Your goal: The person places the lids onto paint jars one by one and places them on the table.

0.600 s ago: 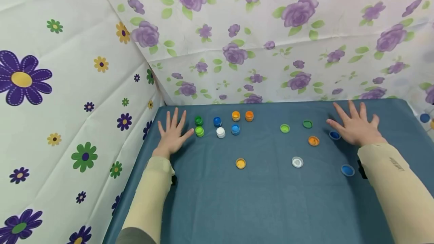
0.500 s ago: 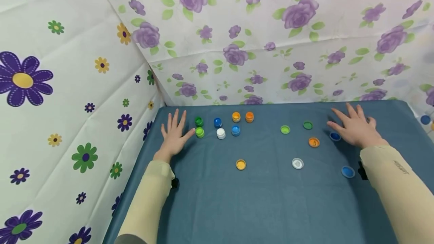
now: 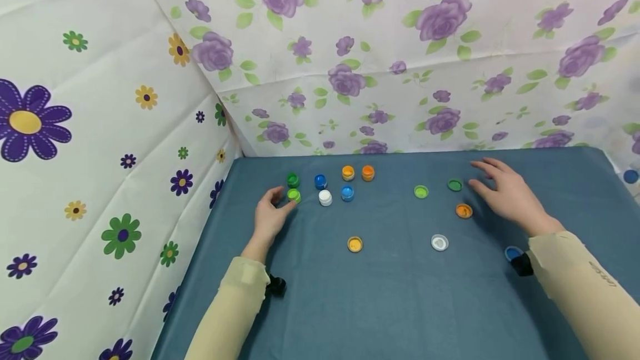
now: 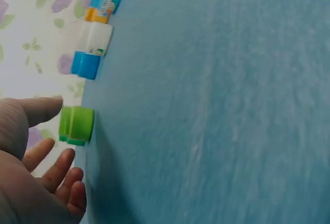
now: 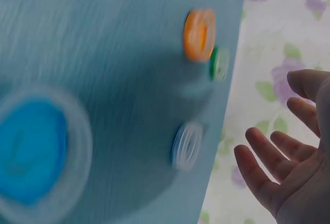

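Note:
My left hand (image 3: 270, 216) has its thumb and bent fingers around the light green jar (image 3: 294, 196); in the left wrist view a gap shows between thumb and fingers beside the light green jar (image 4: 81, 123). Just behind it stands the dark green jar (image 3: 293, 180). My right hand (image 3: 512, 198) hovers with loosely bent fingers, holding nothing, right of the dark green lid (image 3: 455, 185) and the orange lid (image 3: 464, 211). It hides the dark blue lid in the head view; that lid (image 5: 187, 145) shows in the right wrist view.
Blue (image 3: 320, 182), white (image 3: 325, 198), light blue (image 3: 347, 193), yellow (image 3: 348, 173) and orange (image 3: 368, 173) jars stand right of the green ones. Lids lie on the blue cloth: light green (image 3: 421, 191), yellow (image 3: 355, 244), white (image 3: 439, 243) and light blue (image 3: 512, 253). Flowered sheets hang behind and left.
My left hand has moved right to the light green jar, its spread fingers now bent. My right hand has shifted slightly left, fingers closer together, over the dark blue lid.

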Available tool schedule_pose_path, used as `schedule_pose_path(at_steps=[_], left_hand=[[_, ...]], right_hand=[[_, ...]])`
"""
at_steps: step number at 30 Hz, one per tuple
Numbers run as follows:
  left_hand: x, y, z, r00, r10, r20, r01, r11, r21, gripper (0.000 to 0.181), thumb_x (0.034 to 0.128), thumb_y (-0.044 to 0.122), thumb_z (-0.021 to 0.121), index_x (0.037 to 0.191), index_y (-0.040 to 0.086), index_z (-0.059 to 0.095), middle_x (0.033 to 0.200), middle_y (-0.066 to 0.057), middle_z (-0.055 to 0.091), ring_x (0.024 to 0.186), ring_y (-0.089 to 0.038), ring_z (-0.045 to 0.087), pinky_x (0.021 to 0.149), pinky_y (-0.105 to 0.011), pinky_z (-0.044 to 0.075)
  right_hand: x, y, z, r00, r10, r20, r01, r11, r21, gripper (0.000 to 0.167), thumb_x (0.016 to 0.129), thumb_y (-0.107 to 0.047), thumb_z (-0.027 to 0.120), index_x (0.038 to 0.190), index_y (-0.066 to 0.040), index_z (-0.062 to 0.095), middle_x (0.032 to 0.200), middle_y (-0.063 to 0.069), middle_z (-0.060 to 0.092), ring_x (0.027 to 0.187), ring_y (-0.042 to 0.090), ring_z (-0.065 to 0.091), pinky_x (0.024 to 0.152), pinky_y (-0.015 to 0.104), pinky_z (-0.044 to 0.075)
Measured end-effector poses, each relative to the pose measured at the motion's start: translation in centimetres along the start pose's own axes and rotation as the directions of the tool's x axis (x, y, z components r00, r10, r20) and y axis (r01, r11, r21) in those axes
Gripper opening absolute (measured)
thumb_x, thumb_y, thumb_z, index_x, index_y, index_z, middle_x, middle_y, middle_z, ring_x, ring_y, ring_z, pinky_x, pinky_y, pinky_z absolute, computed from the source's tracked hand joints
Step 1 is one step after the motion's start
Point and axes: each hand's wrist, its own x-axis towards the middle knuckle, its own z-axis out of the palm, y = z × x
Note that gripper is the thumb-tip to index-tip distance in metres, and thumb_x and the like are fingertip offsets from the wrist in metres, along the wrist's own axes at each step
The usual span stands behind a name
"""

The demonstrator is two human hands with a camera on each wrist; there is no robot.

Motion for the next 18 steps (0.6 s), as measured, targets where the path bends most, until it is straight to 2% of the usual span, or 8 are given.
schedule_pose_path(at_steps=[5, 11, 14, 18], left_hand=[[0.1, -0.1, 1.4, 0.999, 0.005, -0.048, 0.0, 0.994, 0.106, 0.057, 0.0946, 0.017, 0.085, 0.146, 0.003, 0.063, 0.134, -0.021, 0.063, 0.127, -0.038, 0.052, 0.109, -0.053, 0.044], [0.4, 0.2, 2.4, 0.996, 0.006, -0.089, 0.017, 0.967, 0.256, 0.056, 0.0961, 0.026, 0.084, 0.144, 0.004, 0.065, 0.135, -0.02, 0.064, 0.129, -0.041, 0.047, 0.114, -0.057, 0.034], [0.7, 0.1, 2.7, 0.995, -0.014, -0.095, 0.039, 0.963, 0.265, 0.054, 0.0973, 0.028, 0.083, 0.143, 0.005, 0.066, 0.136, -0.019, 0.062, 0.131, -0.041, 0.045, 0.115, -0.059, 0.031], [0.7, 0.2, 2.7, 0.994, -0.036, -0.103, 0.058, 0.975, 0.213, 0.051, 0.0971, 0.026, 0.083, 0.14, 0.003, 0.067, 0.137, -0.02, 0.062, 0.132, -0.042, 0.043, 0.116, -0.059, 0.029]], right_hand=[[-0.3, -1.8, 1.0, 0.999, -0.034, -0.03, 0.035, 0.998, 0.058, 0.062, 0.113, -0.039, 0.055, 0.164, -0.005, 0.042, 0.169, 0.029, 0.028, 0.131, 0.052, 0.055, 0.097, 0.072, 0.048], [-0.5, -3.1, 2.2, 0.998, -0.065, -0.014, 0.066, 0.995, 0.07, 0.06, 0.113, -0.039, 0.056, 0.162, -0.005, 0.046, 0.167, 0.029, 0.032, 0.127, 0.052, 0.059, 0.094, 0.068, 0.052], [-0.4, -3.4, 2.6, 0.997, -0.075, -0.004, 0.076, 0.994, 0.075, 0.059, 0.113, -0.038, 0.056, 0.161, -0.004, 0.046, 0.167, 0.029, 0.033, 0.126, 0.052, 0.06, 0.094, 0.068, 0.052], [-0.2, -3.8, 2.9, 0.996, -0.086, 0.007, 0.085, 0.993, 0.079, 0.058, 0.113, -0.039, 0.056, 0.16, -0.006, 0.048, 0.166, 0.027, 0.036, 0.124, 0.051, 0.062, 0.094, 0.066, 0.053]])
